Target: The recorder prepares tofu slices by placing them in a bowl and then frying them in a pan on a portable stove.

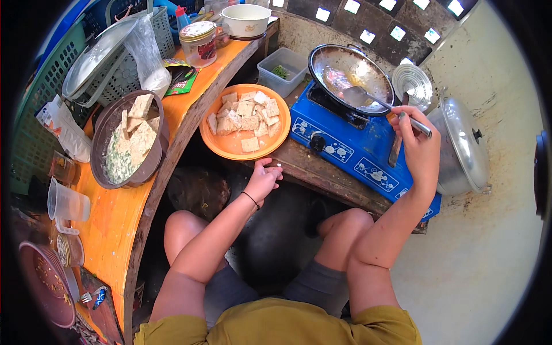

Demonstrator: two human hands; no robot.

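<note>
My right hand [417,129] is closed around the metal handle of a spatula [379,102], whose blade rests inside the wok [322,54]. Some oil with yellowish bits shows in the wok, which sits on a blue gas stove [339,141]. Just below the front rim of an orange plate [221,146], my left hand [264,181] hangs with loosely bent fingers apart. A small white speck is at its fingertips; what it is I cannot tell. Several pale tempeh pieces [250,122] lie on the plate.
At left, a brown bowl [103,129] of batter and tempeh slices stands on the orange wooden table [109,230]. A clear container [282,89] with greens is beside the stove. A large lidded pot [460,144] stands at right. A measuring cup [69,201] is far left.
</note>
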